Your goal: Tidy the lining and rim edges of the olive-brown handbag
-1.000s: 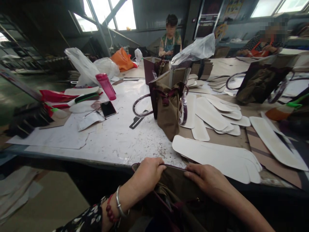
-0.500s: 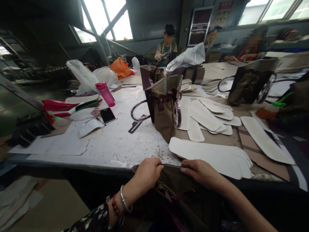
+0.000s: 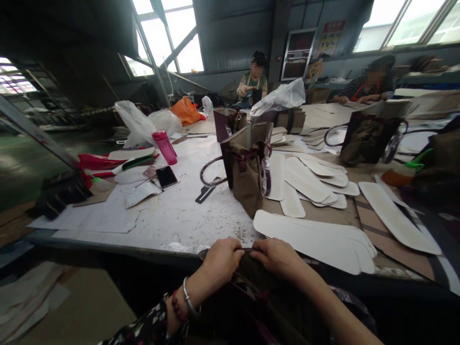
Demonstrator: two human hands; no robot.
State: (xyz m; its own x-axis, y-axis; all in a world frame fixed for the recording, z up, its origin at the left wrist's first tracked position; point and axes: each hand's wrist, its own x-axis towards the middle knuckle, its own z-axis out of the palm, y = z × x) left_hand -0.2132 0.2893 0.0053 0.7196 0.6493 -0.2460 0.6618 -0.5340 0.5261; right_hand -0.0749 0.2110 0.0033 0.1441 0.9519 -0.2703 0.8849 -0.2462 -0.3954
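Olive bag (image 3: 283, 304), bottom centre, has its rim pinched by left hand (image 3: 224, 258) and right hand (image 3: 275, 255), white panels (image 3: 312, 239) and a standing bag (image 3: 247, 179) crowding the desk (image 3: 172, 215) beyond, upper-right poster (image 3: 331, 37) lettering unreadable.

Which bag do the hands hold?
The brown bag at the near edge of the table, gripped by left hand and right hand; the other bags stand farther back.

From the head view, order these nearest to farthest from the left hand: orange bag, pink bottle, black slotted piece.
1. Black slotted piece: ahead of the left hand, slightly left.
2. Pink bottle: farther ahead and left.
3. Orange bag: farthest, beyond the bottle, to its right.
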